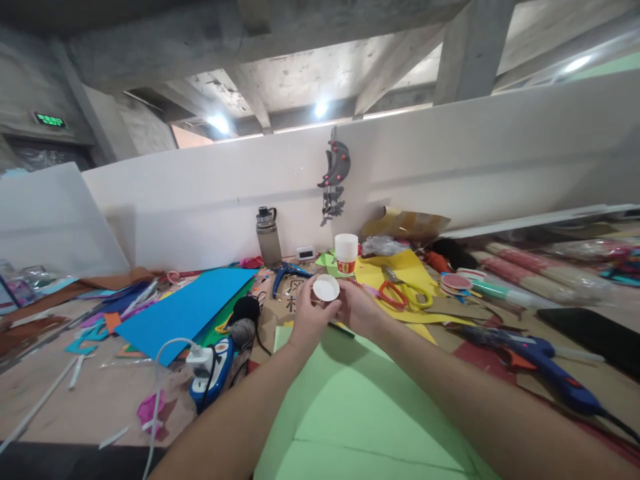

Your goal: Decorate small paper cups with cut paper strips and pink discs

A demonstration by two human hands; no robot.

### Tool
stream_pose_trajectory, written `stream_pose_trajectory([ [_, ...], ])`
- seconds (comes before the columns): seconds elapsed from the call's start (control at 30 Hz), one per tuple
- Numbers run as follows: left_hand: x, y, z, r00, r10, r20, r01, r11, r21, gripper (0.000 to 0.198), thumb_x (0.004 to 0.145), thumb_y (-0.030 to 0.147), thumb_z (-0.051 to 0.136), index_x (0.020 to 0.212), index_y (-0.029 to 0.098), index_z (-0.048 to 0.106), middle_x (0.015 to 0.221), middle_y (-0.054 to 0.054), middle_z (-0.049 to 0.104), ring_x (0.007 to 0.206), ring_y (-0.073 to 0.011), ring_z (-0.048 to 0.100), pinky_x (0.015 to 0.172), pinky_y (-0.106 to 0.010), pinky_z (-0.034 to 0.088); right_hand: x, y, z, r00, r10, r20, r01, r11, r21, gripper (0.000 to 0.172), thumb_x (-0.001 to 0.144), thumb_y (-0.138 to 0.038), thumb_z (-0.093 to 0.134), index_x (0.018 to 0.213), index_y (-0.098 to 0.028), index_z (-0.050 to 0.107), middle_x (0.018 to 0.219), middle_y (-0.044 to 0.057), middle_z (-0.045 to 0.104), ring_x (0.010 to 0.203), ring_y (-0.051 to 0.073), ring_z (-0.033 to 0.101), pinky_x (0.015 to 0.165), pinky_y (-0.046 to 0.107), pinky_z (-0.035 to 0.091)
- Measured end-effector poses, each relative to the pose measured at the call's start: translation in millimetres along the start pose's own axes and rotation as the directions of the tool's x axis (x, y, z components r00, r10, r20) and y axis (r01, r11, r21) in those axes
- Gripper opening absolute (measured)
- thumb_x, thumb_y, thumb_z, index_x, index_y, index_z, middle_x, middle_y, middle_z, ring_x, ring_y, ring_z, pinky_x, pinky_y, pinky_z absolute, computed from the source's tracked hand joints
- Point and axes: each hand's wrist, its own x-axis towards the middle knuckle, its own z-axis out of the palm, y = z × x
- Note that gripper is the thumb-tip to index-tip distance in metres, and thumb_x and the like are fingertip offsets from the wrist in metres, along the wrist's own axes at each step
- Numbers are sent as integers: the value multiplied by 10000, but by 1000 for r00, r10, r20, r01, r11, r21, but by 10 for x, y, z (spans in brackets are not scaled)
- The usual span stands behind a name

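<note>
A small white paper cup [326, 288] is held between both hands, its round face turned up toward me. My left hand [309, 315] wraps its near left side, with the thumb lying along the front. From the right, my right hand [356, 308] closes on the cup, and its fingertips are partly hidden behind it. Under my hands lies light green paper [345, 393], with a dark thin stick or pen [342, 330] at its far edge. Just behind the cup stands a stack of white paper cups [346, 248] with a red print near the bottom.
Scissors with red and yellow handles [407, 295] rest on yellow paper [390, 267]. A blue glue gun [545, 363] and a black phone-like slab [595, 337] lie right. Left are blue card [190, 310], a power strip [214, 373] with its cable, and a bottle [269, 240].
</note>
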Motion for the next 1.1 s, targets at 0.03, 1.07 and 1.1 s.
stream_pose_trajectory([
  [0.03, 6, -14, -1, 999, -18, 32, 19, 999, -28, 585, 599, 284, 784, 1142, 193, 583, 1097, -93, 611, 966, -208, 576, 824, -305, 444, 0, 35, -14, 1000, -1, -3, 1, 1000, -5, 214, 903, -274, 419, 936, -176, 606, 723, 33, 693, 575, 106, 610, 511, 182, 479],
  [1.07, 73, -77, -66, 933, -141, 332, 201, 967, -155, 730, 601, 234, 797, 1283, 221, 537, 1164, -79, 634, 857, -160, 595, 762, -267, 462, -29, 27, -163, 990, -33, -137, -27, 910, -413, 104, 811, -134, 486, 737, -164, 553, 442, -15, 576, 359, 105, 536, 363, 197, 481],
  [1.1, 73, -69, -65, 936, -150, 319, 202, 969, -139, 715, 595, 232, 799, 1265, 217, 549, 1147, -78, 640, 832, -154, 593, 740, -261, 460, -28, 31, -166, 990, -29, -136, -31, 908, -418, 101, 801, -133, 489, 724, -168, 544, 441, -16, 574, 357, 105, 534, 358, 196, 477],
])
